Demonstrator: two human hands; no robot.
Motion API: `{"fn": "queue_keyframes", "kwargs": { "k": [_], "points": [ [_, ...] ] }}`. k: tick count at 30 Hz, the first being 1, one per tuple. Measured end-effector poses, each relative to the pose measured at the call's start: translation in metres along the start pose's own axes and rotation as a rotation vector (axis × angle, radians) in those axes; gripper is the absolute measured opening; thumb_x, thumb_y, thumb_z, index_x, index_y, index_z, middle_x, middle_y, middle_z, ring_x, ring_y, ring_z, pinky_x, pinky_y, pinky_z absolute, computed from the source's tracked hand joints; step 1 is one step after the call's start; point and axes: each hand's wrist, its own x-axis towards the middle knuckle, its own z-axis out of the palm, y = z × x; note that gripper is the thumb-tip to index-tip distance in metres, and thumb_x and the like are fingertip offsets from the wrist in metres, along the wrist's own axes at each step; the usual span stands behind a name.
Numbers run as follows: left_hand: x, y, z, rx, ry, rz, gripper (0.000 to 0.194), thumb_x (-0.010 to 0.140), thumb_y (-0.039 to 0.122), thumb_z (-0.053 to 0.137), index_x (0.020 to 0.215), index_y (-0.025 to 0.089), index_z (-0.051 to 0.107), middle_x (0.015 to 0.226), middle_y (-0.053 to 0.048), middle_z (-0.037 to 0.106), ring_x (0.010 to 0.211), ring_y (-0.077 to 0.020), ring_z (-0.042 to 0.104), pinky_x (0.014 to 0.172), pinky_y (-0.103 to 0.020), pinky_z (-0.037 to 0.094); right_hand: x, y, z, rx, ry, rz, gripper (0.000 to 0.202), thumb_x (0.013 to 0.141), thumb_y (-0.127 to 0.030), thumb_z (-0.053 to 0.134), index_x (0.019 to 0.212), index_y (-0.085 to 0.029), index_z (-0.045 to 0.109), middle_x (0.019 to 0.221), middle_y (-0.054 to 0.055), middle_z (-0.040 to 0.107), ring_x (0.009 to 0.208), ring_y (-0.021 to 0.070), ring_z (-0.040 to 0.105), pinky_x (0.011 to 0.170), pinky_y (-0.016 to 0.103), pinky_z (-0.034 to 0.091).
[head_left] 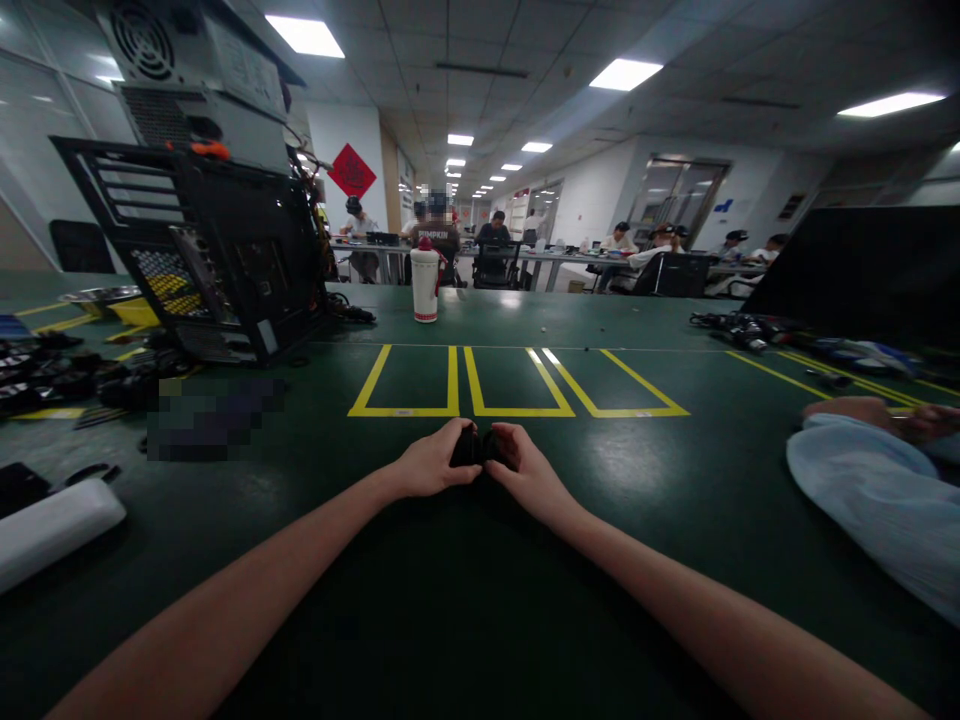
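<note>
Close together over the green tabletop [480, 600], my two hands meet near the middle of the view. My left hand [431, 463] is closed around a small black object [465, 447], thumb below and fingers above. Opposite it, my right hand [531, 478] grips another small black, rounded piece [500, 450] between thumb and fingers. A narrow gap seems to part the two pieces. They are too dark to tell their kind, and the fingers cover much of them. Just beyond the hands lie yellow tape outlines [517, 411] on the table.
A white tumbler [424, 287] stands at the back. On the left are an open black computer case [225, 260], dark cables [127, 375] and a white object [56, 530]. At right, another person's sleeve [870, 500] rests near cables [750, 328] and a black panel [862, 270].
</note>
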Motion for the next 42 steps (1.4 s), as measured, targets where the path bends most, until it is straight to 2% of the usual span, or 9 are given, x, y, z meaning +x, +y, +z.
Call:
{"fn": "queue_keyframes", "kwargs": {
  "k": [7,14,18,20,25,29,33,39,42],
  "points": [
    [0.001,-0.002,0.002,0.027,0.023,0.002,0.053,0.071,0.039,0.055,0.116,0.021,0.033,0.110,-0.006,0.049,0.098,-0.0239,0.050,0.081,-0.034,0.041,-0.006,-0.002,-0.006,-0.417,0.081,-0.044,0.054,0.065,-0.020,0.059,0.116,-0.020,0.041,0.116,0.009,0.046,0.112,0.0256,0.040,0.098,0.045,0.028],
    [0.002,-0.008,0.003,0.073,0.092,-0.053,0.059,0.069,0.050,0.055,0.115,0.022,0.032,0.112,-0.007,0.049,0.097,-0.0249,0.052,0.077,-0.034,0.042,-0.003,-0.004,-0.009,-0.505,0.020,-0.060,0.047,0.070,-0.021,0.056,0.115,-0.019,0.045,0.115,0.010,0.050,0.111,0.0270,0.041,0.095,0.047,0.031],
    [0.019,-0.022,0.000,0.151,0.179,-0.175,0.057,0.071,0.048,0.053,0.116,0.021,0.029,0.113,-0.008,0.048,0.100,-0.0252,0.051,0.078,-0.034,0.042,0.005,-0.004,-0.012,-0.528,-0.032,-0.089,0.046,0.070,-0.023,0.057,0.114,-0.020,0.045,0.114,0.008,0.052,0.108,0.0250,0.045,0.093,0.043,0.034],
    [0.030,-0.028,-0.003,0.179,0.203,-0.208,0.056,0.072,0.046,0.052,0.116,0.020,0.028,0.117,-0.009,0.046,0.102,-0.0263,0.049,0.079,-0.036,0.041,0.010,-0.002,-0.015,-0.569,-0.008,-0.083,0.044,0.070,-0.023,0.058,0.112,-0.018,0.046,0.112,0.009,0.053,0.105,0.0242,0.047,0.091,0.041,0.036],
    [0.035,-0.017,-0.007,0.203,0.142,-0.130,0.056,0.070,0.045,0.055,0.114,0.020,0.031,0.115,-0.009,0.047,0.100,-0.0266,0.050,0.078,-0.035,0.041,0.015,-0.003,-0.024,-0.621,0.052,-0.007,0.051,0.068,-0.026,0.060,0.114,-0.015,0.042,0.107,0.010,0.054,0.101,0.0233,0.050,0.086,0.040,0.040],
    [0.007,0.014,-0.006,0.225,0.026,0.028,0.062,0.060,0.043,0.065,0.112,0.024,0.036,0.109,-0.003,0.051,0.092,-0.0230,0.054,0.075,-0.031,0.043,-0.004,-0.019,-0.024,-0.549,-0.092,-0.012,0.071,0.062,-0.026,0.067,0.123,-0.020,0.031,0.103,0.007,0.055,0.096,0.0227,0.053,0.085,0.039,0.041],
    [-0.039,0.044,-0.003,0.293,-0.101,0.196,0.061,0.062,0.043,0.063,0.113,0.024,0.036,0.103,-0.002,0.051,0.085,-0.0210,0.055,0.073,-0.030,0.044,-0.044,-0.044,-0.014,-0.430,-0.257,-0.012,0.088,0.055,-0.024,0.072,0.128,-0.023,0.023,0.108,0.006,0.053,0.097,0.0220,0.052,0.086,0.037,0.042],
    [-0.102,0.070,-0.001,0.369,-0.186,0.218,0.065,0.062,0.038,0.066,0.118,0.033,0.033,0.106,-0.001,0.050,0.084,-0.0210,0.055,0.070,-0.032,0.047,-0.090,-0.078,0.017,-0.299,-0.320,0.100,0.094,0.049,-0.024,0.075,0.128,-0.024,0.024,0.116,0.006,0.045,0.103,0.0222,0.049,0.089,0.035,0.041],
    [-0.125,0.072,0.003,0.366,-0.159,0.190,0.054,0.065,0.033,0.063,0.114,0.035,0.040,0.109,-0.001,0.050,0.089,-0.0219,0.054,0.073,-0.034,0.047,-0.098,-0.093,0.032,-0.326,-0.375,0.133,0.094,0.048,-0.022,0.076,0.128,-0.023,0.026,0.119,0.008,0.042,0.104,0.0249,0.048,0.088,0.037,0.042]
  ]
}}
